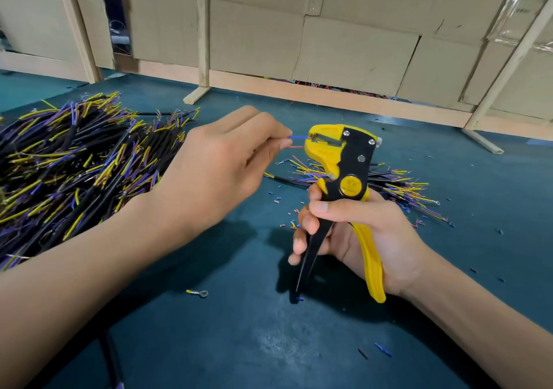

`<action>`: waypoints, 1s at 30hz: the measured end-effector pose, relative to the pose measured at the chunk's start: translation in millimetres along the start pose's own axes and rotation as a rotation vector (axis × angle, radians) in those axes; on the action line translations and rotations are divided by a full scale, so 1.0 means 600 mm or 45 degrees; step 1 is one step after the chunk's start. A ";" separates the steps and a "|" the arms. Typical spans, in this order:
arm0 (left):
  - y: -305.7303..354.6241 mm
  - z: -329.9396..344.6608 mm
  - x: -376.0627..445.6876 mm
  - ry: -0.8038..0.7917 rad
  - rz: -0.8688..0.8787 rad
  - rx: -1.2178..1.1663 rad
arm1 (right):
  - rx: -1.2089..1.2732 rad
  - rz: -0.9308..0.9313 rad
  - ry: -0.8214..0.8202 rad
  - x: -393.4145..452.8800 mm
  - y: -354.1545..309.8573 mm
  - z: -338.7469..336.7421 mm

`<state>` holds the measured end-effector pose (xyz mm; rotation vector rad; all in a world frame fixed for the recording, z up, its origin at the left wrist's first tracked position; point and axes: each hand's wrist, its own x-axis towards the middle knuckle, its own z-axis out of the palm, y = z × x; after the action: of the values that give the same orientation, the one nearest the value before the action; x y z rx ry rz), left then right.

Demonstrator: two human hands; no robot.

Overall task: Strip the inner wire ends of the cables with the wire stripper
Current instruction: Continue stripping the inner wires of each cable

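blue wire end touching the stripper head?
Touching. Head view: the blue wire held by the left hand runs straight into the wire stripper head, no gap.

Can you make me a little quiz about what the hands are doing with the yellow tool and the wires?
1. True or false: the right hand grips the wire stripper by its handles.
2. Which wire does the left hand feed into the stripper's head? A) yellow B) blue wire C) black
3. Fill in: the big cable pile lies on the ___ side of the mat.

Key: 1 true; 2 B; 3 left.
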<state>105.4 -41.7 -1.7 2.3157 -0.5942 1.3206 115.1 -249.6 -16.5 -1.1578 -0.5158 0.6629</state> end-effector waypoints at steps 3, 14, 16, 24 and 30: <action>0.004 -0.006 0.010 0.047 -0.007 0.011 | -0.012 -0.013 -0.006 0.000 -0.001 0.002; 0.009 -0.008 0.004 0.012 0.063 0.018 | -0.133 -0.016 -0.001 -0.004 -0.002 -0.001; 0.011 -0.008 0.005 0.040 0.062 0.010 | -0.161 -0.019 -0.007 -0.004 -0.002 -0.001; 0.014 -0.012 0.006 0.031 0.062 -0.013 | -0.155 -0.051 0.033 -0.004 -0.003 0.003; 0.017 -0.012 0.006 0.027 0.067 -0.013 | -0.197 -0.080 -0.010 -0.004 -0.005 0.004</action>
<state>96.3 -46.9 6.1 2.2898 -0.6573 1.3606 112.4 -250.6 -13.3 -1.2789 -0.6165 0.5812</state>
